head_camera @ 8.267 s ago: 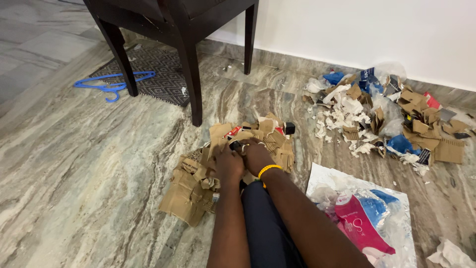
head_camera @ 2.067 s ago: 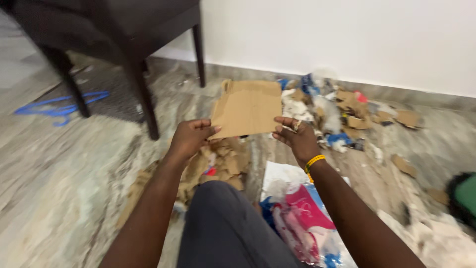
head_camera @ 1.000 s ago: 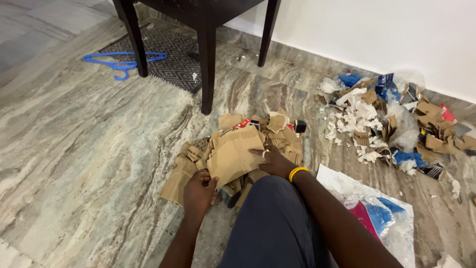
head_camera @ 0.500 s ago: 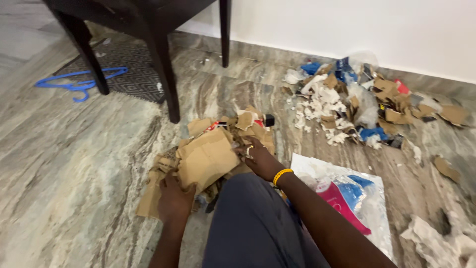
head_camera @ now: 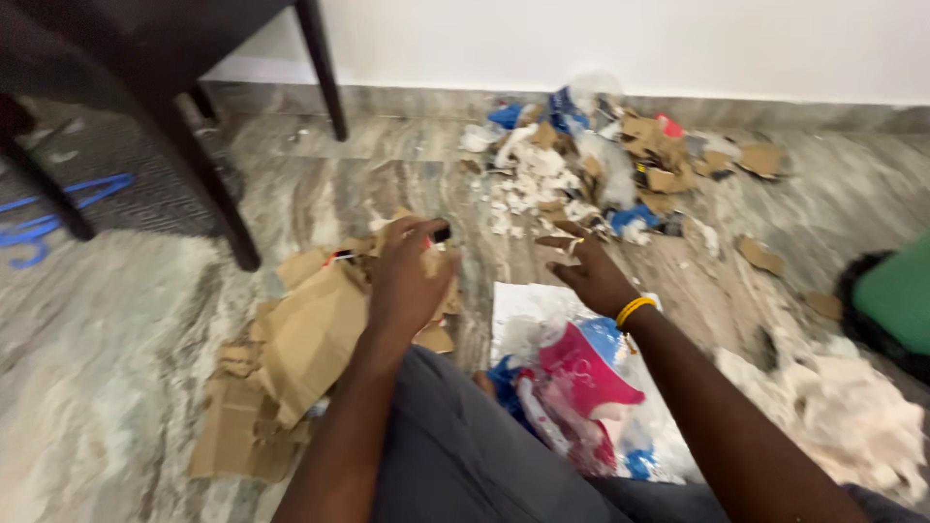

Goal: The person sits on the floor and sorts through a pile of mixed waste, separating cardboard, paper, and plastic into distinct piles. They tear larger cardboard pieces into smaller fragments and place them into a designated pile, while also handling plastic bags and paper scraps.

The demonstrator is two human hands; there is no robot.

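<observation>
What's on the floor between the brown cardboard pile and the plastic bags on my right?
In the head view, only a narrow strip of bare marble floor separates the cardboard pile from the plastic bags.

Two hands up: left hand, right hand. One cardboard heap under the left fingers, one mixed scrap pile past the right fingertips, one plastic bag behind them. One blue hanger, three chair legs.
</observation>
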